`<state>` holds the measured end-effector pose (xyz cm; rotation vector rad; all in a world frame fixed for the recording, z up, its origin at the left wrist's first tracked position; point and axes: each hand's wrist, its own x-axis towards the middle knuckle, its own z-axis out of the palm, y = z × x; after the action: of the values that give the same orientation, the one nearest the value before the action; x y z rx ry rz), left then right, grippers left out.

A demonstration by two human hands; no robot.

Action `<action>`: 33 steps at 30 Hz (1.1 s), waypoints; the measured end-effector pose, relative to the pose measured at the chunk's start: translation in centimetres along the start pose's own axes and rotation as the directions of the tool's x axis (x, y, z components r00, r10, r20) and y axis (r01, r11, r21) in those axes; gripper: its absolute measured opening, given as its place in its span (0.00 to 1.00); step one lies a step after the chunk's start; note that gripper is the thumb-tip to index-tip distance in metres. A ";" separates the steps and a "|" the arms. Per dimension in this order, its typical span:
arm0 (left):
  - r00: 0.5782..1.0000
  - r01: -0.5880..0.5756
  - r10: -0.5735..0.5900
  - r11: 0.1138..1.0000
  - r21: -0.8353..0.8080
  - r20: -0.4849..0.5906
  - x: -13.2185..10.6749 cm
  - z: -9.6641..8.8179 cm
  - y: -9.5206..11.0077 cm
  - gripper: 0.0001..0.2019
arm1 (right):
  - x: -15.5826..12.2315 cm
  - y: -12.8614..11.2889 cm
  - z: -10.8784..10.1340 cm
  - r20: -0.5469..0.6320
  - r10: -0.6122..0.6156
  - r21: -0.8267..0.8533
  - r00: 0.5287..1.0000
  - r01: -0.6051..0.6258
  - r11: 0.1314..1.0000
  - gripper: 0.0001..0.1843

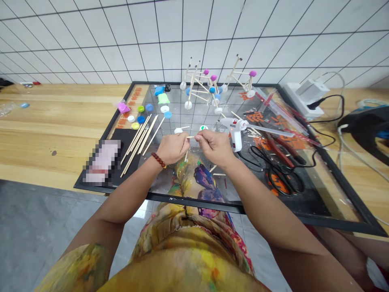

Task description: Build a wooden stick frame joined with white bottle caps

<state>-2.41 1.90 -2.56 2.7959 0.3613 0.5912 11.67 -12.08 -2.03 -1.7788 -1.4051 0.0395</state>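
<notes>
Held stick point(190, 137): bare pale wood, matt
Long sticks point(147, 134): pale wood, smooth and dull
Panel point(158, 182): clear, glossy, mirror-like; glass or plastic, cannot tell which
Frame point(188, 201): black, smooth, material unclear
Tabletop point(67, 117): light wood, visible grain, one dark knot, low sheen
Caps point(149, 107): smooth coloured plastic
Glue gun point(235, 132): white plastic, smooth
Glue stick point(270, 129): translucent, smooth
Bracelet point(158, 159): polished dark-red beads
Clothing point(182, 259): soft printed cloth, gathered at the waist
Wall point(194, 24): white tile, smooth, dark joints
Floor point(39, 231): grey, smooth, slightly shiny
</notes>
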 end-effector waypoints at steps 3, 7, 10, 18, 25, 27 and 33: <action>0.998 0.061 -0.061 0.997 -0.046 0.004 0.1 0.0 0.1 0.14 | 0.0 0.1 0.0 0.017 -0.030 -0.011 0.999 0.030 0.999 0.20; 0.993 0.116 -0.116 0.959 -0.257 0.015 0.2 -0.2 0.4 0.15 | 0.0 0.2 0.2 0.027 -0.040 0.015 0.999 0.039 0.999 0.20; 0.994 0.107 -0.099 0.926 -0.363 0.041 0.2 -0.4 0.5 0.16 | 0.0 0.2 0.2 0.022 -0.039 0.012 0.999 0.039 0.999 0.19; 0.999 0.030 -0.032 0.986 -0.163 -0.013 0.2 -0.5 0.1 0.13 | -0.1 0.3 -0.3 -0.009 -0.144 -0.150 0.989 0.141 0.979 0.18; 0.986 0.027 -0.078 0.943 -0.331 -0.144 0.0 0.0 0.2 0.17 | -0.2 -0.3 -0.4 -0.008 -0.130 -0.061 0.992 0.129 0.990 0.17; 0.982 0.007 -0.076 0.932 -0.363 -0.175 -0.1 0.1 0.3 0.16 | -0.1 -0.4 -0.5 -0.017 -0.075 -0.016 0.997 0.075 0.997 0.17; 0.987 -0.084 0.038 0.951 -0.298 -0.155 -0.1 0.2 0.2 0.19 | 0.2 -0.3 -1.1 -0.027 0.024 0.044 0.999 -0.022 0.999 0.15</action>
<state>-2.42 1.61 -2.68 2.4823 0.1924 0.7983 12.05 -12.51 -1.04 -1.7537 -1.3548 0.0576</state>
